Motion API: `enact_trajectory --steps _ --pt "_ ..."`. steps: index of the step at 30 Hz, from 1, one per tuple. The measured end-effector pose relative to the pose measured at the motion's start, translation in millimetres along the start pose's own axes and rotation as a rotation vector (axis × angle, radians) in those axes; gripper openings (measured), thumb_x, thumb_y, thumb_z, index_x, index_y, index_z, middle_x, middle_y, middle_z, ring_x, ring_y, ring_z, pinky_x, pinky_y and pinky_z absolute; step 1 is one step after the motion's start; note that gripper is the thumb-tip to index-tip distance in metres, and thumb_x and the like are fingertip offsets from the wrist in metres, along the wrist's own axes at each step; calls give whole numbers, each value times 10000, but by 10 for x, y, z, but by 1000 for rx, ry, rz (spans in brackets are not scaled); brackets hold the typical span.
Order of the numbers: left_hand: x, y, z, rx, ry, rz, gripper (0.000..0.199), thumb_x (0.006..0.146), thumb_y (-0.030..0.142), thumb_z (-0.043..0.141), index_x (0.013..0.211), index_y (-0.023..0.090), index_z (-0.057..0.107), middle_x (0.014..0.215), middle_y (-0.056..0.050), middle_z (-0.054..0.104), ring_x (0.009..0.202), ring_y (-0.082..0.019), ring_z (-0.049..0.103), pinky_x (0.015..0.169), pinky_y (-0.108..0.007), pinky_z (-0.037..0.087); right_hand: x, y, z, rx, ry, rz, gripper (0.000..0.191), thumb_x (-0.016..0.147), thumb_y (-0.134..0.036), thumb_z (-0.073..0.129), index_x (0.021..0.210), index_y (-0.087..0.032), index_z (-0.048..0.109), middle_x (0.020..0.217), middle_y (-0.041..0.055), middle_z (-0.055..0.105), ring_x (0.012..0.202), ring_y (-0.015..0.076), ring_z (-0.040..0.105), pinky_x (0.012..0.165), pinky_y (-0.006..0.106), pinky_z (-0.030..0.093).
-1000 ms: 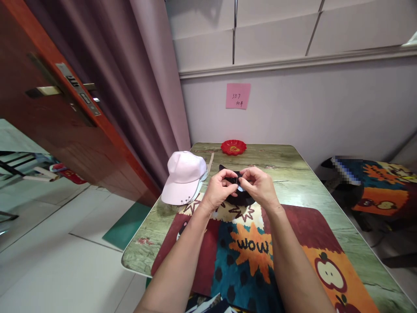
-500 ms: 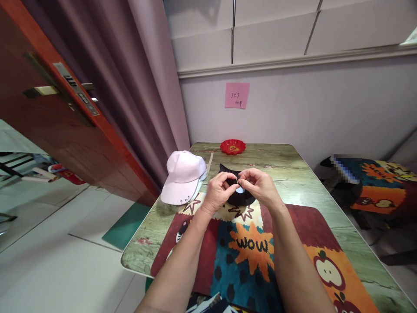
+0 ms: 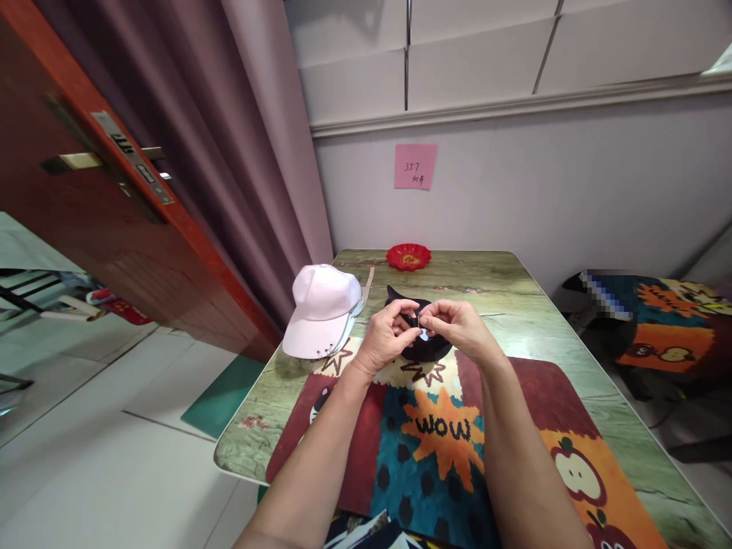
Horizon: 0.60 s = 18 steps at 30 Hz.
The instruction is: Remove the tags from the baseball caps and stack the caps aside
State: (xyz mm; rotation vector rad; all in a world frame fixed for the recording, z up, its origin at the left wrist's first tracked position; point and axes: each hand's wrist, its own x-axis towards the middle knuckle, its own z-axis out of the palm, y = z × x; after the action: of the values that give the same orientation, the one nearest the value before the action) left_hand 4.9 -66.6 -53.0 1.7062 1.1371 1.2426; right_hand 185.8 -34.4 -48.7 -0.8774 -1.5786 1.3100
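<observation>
My left hand and my right hand meet over the middle of the table. Their fingertips pinch a thin, small ring-like piece between them; its exact kind is too small to make out. Directly beneath lies a black thing with a pointed corner at its upper left and a pale, shiny patch in the middle. My hands hide much of it. Left of my hands, a pale pink baseball cap rests on a light blue one, with small metal rings along the brim.
A red scalloped dish stands at the table's back edge. A colourful mat covers the near part of the wood-patterned table. A pink note is on the wall. To the left are a curtain and an open door.
My fingertips have shifted slightly around the small piece, and my right hand has turned a little. The black thing beneath shows a little more. The caps and dish stay put.
</observation>
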Motion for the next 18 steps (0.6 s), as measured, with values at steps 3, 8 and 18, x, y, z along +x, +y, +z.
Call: enact_trajectory --steps 3,8,18 --pt "6 7 8 12 12 -32 298 761 196 702 1052 183 642 870 -19 679 627 -109 667 543 -185 520 9 18 9 12 1 -2 327 726 -466 805 769 -160 697 702 10 672 607 127 595 601 261 493" --pt "34 -16 -24 74 25 -13 191 769 238 722 946 179 683 767 -13 675 607 -119 647 535 -195 501 10 29 20 38 23 13 356 709 -485 823 774 -166 677 645 0 655 594 132 592 577 256 479" --pt "42 6 -62 134 48 71 198 751 255 745 933 192 696 847 -12 688 616 -100 592 547 -195 469 44 84 72 107 49 2 416 651 -517 872 756 -180 652 671 6 661 584 134 594 564 265 498"
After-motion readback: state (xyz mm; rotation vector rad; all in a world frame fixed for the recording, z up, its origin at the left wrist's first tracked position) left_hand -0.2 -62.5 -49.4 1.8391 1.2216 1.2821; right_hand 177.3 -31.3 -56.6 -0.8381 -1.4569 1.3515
